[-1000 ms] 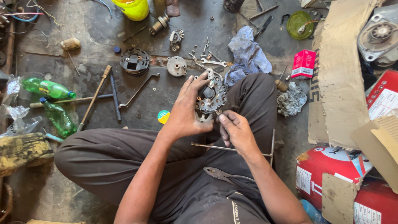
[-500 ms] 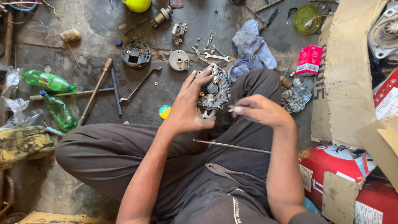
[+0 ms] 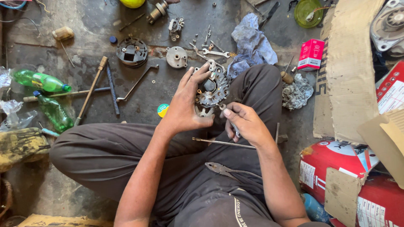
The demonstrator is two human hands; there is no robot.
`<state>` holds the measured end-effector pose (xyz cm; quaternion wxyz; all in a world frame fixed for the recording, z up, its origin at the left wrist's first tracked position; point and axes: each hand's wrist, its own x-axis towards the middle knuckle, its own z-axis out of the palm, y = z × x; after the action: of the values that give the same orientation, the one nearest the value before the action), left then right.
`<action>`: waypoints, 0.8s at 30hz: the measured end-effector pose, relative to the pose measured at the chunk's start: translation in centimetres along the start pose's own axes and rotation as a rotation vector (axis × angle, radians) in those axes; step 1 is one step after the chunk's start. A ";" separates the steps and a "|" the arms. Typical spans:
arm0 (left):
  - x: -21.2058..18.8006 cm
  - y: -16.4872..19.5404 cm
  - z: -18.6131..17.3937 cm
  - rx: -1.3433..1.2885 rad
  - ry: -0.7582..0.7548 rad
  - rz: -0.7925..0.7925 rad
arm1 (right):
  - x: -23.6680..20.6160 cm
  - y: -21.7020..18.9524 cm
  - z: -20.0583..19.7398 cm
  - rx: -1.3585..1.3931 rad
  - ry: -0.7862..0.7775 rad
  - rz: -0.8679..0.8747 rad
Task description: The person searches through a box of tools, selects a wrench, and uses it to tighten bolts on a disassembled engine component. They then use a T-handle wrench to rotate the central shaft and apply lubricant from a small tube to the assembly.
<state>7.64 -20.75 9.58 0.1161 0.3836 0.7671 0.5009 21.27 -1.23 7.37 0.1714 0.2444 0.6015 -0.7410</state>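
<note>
Left hand [image 3: 185, 107] spread, gripping grey metal alternator part [image 3: 211, 89] steady over lap, so right hand [image 3: 244, 124], just beside, pinching a small tool [image 3: 234, 127], can reach it.

Grimy concrete floor [image 3: 84, 17], strewn with parts and tools. At left, two green plastic bottles [image 3: 40, 80], lying near a wooden-handled hammer [image 3: 90, 90] and a bent wrench [image 3: 136, 83]. Toward the top, a round black housing [image 3: 131, 51] beside a small metal disc [image 3: 176, 56], with loose spanners [image 3: 215, 53] and bolts just beyond. A crumpled blue cloth [image 3: 252, 44] next to those. Farther right, a small red box [image 3: 311, 54], a grey rag [image 3: 296, 92], a green bowl [image 3: 308, 12] and flattened cardboard [image 3: 345, 80].
</note>
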 end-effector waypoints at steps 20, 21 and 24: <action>-0.1 -0.1 0.0 -0.008 0.001 0.001 | -0.8 1.0 4.1 0.210 0.206 -0.086; -0.1 -0.1 0.0 0.001 -0.001 0.005 | -0.9 0.8 4.1 0.136 0.207 -0.093; -0.3 0.0 -0.2 0.009 -0.009 -0.002 | -0.9 0.4 3.8 0.031 0.191 -0.087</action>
<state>7.71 -21.09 9.67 0.1186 0.3856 0.7691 0.4957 21.64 -5.02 8.14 0.0775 0.2900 0.6137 -0.7302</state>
